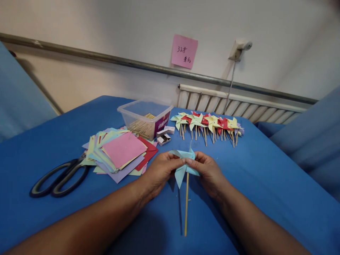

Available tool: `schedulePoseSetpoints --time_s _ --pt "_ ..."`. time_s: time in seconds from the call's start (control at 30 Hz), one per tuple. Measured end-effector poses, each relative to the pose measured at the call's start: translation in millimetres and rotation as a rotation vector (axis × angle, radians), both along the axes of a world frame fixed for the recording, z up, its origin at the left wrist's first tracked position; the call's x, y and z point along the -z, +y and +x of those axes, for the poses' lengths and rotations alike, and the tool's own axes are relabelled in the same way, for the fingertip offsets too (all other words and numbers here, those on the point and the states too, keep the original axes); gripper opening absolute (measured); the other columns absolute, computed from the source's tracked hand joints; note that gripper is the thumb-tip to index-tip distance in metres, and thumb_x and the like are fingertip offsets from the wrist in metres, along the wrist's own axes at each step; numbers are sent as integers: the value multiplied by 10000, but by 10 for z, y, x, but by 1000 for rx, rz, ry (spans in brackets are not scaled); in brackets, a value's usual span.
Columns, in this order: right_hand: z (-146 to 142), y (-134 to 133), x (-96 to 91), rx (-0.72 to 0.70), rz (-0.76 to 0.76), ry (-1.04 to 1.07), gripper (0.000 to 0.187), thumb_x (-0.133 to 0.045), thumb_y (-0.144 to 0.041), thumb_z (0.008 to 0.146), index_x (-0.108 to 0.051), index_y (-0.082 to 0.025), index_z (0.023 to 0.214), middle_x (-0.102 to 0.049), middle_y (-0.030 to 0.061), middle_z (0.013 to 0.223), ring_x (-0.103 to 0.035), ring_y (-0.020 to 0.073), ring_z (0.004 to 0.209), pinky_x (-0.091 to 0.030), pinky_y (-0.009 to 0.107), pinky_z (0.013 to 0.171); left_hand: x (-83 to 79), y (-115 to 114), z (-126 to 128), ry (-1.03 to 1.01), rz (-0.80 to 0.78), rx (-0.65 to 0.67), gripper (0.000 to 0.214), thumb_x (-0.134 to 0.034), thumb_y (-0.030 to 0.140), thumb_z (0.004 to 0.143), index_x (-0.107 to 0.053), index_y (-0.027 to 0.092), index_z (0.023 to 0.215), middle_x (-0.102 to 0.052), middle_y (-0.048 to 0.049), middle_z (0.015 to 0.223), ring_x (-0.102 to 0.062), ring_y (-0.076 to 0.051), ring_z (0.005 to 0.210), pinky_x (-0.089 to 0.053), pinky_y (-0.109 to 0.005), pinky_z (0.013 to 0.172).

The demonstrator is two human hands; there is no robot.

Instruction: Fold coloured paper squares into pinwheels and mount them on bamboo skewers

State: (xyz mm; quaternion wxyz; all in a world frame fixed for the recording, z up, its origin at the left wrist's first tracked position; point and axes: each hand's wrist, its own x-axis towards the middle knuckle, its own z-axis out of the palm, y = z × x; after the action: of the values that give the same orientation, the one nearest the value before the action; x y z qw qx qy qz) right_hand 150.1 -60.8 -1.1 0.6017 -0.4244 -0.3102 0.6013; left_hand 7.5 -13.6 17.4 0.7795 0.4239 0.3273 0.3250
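Between my two hands is a light blue paper pinwheel (180,173) on a thin wooden stick (186,209), held above the blue table. My left hand (162,170) is closed on the left side of the pinwheel, its thumb pressed at the centre. From the other side my right hand (208,170) grips it too, and the two thumb tips meet over the middle. The stick hangs down toward me. Whatever fastens the centre is hidden under my thumbs.
Left of my hands lies a stack of coloured paper squares (123,148), with large scissors (61,177) beside it. Behind stand a clear plastic box (145,113) of wooden sticks and a small open box of pins (163,139). Several pinwheels (209,124) lie at the back right, near a radiator (244,102).
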Motion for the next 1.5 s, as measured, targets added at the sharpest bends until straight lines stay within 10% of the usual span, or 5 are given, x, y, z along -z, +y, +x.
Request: schedulePoseSetpoints --time_s 0.83,1.5 --pt "-15 60 49 96 67 48 276 -838 -288 609 -626 -171 741 -686 -11 698 -611 113 598 -493 255 624 35 97 -24 -71 -77 131 217 -639 370 804 -624 154 820 -635 -35 721 -609 -139 658 -481 -269 651" --pt "-108 77 121 63 89 -87 335 -847 -287 564 -578 -169 726 -631 -38 623 -541 75 547 -432 214 564 41 132 -35 107 41 -102 245 -732 353 701 -619 154 786 -625 -17 704 -581 -133 647 -448 -270 643"
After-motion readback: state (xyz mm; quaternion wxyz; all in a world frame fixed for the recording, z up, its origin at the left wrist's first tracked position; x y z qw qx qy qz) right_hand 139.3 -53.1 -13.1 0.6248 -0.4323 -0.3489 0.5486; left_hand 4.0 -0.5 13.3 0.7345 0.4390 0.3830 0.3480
